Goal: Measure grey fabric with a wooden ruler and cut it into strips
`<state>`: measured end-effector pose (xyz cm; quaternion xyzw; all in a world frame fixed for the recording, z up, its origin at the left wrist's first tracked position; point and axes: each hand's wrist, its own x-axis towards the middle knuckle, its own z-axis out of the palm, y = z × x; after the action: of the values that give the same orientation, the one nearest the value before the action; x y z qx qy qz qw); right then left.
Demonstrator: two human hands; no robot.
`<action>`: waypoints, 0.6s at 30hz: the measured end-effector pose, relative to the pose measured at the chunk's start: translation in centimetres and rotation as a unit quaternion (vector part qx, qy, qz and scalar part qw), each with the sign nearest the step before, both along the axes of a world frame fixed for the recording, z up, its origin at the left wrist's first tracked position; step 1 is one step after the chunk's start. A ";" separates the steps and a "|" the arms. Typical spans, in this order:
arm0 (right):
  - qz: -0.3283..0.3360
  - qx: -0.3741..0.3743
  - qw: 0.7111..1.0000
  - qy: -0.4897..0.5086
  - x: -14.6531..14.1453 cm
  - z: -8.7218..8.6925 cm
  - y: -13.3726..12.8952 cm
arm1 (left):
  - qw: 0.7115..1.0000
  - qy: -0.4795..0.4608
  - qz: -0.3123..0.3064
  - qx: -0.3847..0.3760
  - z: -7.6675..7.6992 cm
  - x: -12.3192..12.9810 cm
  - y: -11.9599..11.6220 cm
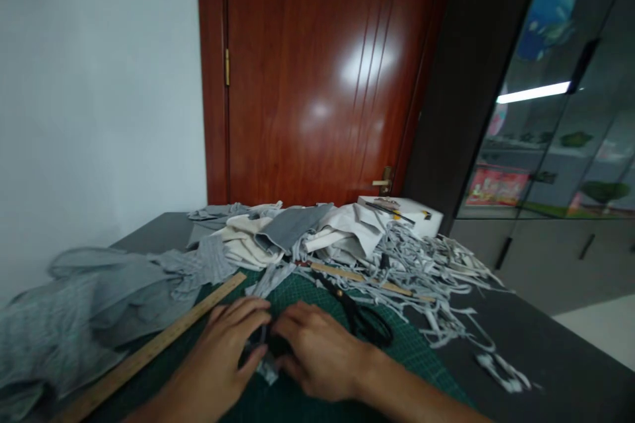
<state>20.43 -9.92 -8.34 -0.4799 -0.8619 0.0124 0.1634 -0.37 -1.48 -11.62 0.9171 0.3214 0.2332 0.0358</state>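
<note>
Both hands are low in the centre of the head view, over a green cutting mat (421,363). My left hand (231,344) curls its fingers and thumb around a small grey fabric strip (268,369). Close on its right, my right hand (315,347) has bent fingers at the same strip; its fingertips are partly hidden. A long wooden ruler (163,342) lies slanting to the left of the hands. Black-handled scissors (360,317) rest on the mat beyond my right hand. Another grey strip (270,279) lies just past my fingers.
Grey fabric (143,291) spreads over the table's left side. Folded cloths (297,228) are piled at the back, beside a white box (421,218). Tangled fabric strips (436,264) cover the back right, with a second wooden ruler (342,271) among them. A door stands behind.
</note>
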 end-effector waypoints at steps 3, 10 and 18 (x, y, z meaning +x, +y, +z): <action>-0.072 0.020 0.997 0.022 3.6 0.2 0.4 | 1.000 -0.010 0.012 0.010 -2.1 0.7 -0.2; -0.196 0.031 0.979 0.043 12.2 -0.6 1.4 | 0.997 0.055 -0.046 -0.026 -4.2 -1.4 0.2; -0.265 0.042 0.963 0.018 16.1 -1.5 1.0 | 0.999 0.036 -0.030 -0.019 -4.1 0.7 0.9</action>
<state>36.49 -8.91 -9.87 -0.6835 -0.7006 -0.0591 0.1962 0.34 -0.56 -15.76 0.9333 0.2991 0.1925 0.0483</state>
